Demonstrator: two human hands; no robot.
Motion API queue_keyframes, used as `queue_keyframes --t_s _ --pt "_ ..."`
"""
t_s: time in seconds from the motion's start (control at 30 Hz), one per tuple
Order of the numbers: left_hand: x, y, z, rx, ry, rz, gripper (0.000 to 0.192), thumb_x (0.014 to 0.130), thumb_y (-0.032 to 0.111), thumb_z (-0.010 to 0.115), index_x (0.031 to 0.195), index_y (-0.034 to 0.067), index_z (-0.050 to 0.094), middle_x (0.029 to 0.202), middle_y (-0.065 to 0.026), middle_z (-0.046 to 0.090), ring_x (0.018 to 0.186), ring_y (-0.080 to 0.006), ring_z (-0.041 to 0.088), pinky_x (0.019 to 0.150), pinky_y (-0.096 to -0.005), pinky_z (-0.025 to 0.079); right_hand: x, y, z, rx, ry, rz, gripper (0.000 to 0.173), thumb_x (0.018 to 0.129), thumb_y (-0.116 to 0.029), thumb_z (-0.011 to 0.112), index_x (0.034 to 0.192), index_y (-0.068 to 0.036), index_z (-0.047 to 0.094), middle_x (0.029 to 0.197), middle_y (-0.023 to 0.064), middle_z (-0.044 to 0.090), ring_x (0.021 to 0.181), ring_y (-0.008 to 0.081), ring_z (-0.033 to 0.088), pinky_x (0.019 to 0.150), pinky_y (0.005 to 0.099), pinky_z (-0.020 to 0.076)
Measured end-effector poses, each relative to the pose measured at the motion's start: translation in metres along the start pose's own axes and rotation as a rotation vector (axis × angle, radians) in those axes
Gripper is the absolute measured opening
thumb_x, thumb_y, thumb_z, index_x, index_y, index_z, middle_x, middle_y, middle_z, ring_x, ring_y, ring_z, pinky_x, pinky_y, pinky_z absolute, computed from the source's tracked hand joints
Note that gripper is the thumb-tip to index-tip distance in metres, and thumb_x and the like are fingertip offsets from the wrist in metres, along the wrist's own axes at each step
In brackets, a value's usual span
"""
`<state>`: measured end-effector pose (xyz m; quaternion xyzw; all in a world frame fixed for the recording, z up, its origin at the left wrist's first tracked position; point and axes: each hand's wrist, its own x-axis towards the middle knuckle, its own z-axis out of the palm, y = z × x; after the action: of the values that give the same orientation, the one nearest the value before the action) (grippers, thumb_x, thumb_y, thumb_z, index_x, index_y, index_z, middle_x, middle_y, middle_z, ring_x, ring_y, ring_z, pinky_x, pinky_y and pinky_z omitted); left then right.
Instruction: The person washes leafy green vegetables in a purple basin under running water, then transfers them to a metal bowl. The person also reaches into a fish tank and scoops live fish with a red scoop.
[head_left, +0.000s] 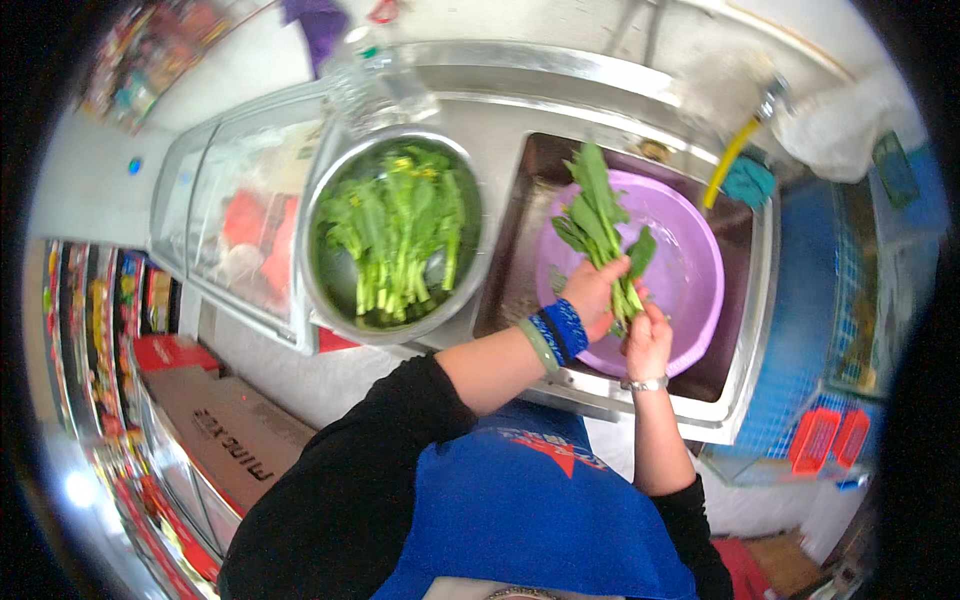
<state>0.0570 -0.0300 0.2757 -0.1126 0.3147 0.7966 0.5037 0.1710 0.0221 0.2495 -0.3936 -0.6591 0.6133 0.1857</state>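
My left hand (589, 300) grips the stems of a small bunch of leafy greens (596, 206), its leaves pointing away from me. Close below it, the fingers of my right hand (649, 341) are closed around the lower stem ends. Both hands are over a purple plastic basin (679, 277) with some water in it. The basin stands inside a steel sink (517, 262). To the left, a large steel bowl (315, 300) holds many more green stalks (397, 225), some with yellow flowers, laid with their cut ends towards me.
A yellow hose (727, 161) hangs from the tap beside a teal cloth (746, 182). Clear plastic bottles (379, 82) stand behind the bowl. A glass-topped chest freezer (240, 217) adjoins the counter on the left. Cardboard boxes (217, 427) lie lower left, and red plastic baskets (815, 441) are at right.
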Motion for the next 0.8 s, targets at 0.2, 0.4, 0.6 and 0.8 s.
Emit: queue_keyframes --t_s 0.2,0.4,0.6,0.8 --pt "-0.040 0.039 -0.001 -0.042 -0.016 0.147 0.016 0.089 0.015 0.054 0.102 0.007 0.047 0.083 -0.0056 0.052 0.068 -0.0163 0.053 0.059 -0.0330 0.049 -0.034 -0.045 0.031 -0.138 -0.103 -0.166 0.021 0.090 -0.015 0.043 0.096 0.001 0.055 0.066 0.0118 0.054 0.059 0.0210 0.051 0.057 0.0341 0.0420" --pt "-0.077 0.094 -0.010 -0.039 -0.042 0.160 0.011 0.091 0.018 0.052 0.092 0.009 0.046 0.070 -0.0030 0.046 0.051 -0.0123 0.044 0.042 -0.0273 0.041 -0.058 -0.090 0.065 -0.513 -0.262 -0.605 0.019 0.091 -0.013 0.043 0.103 0.001 0.051 0.086 0.0240 0.054 0.080 0.0431 0.053 0.068 0.0429 0.0431" --pt "-0.139 0.144 -0.031 0.404 -0.032 0.166 0.017 0.088 0.014 0.054 0.102 0.004 0.050 0.078 -0.0056 0.055 0.054 -0.0130 0.050 0.042 -0.0260 0.043 -0.067 -0.112 0.089 -0.622 -0.772 -0.856 0.012 0.082 -0.008 0.053 0.090 -0.001 0.049 0.083 0.0207 0.052 0.078 0.0404 0.052 0.067 0.0438 0.0430" --pt "-0.161 0.220 -0.086 0.827 0.259 0.677 0.034 0.086 0.022 0.059 0.113 0.005 0.047 0.101 -0.0063 0.058 0.083 -0.0139 0.058 0.056 -0.0290 0.052 -0.054 -0.059 0.067 -0.471 -0.596 -0.697 0.019 0.082 -0.013 0.055 0.097 -0.001 0.055 0.081 0.0186 0.059 0.072 0.0329 0.060 0.063 0.0392 0.0473"
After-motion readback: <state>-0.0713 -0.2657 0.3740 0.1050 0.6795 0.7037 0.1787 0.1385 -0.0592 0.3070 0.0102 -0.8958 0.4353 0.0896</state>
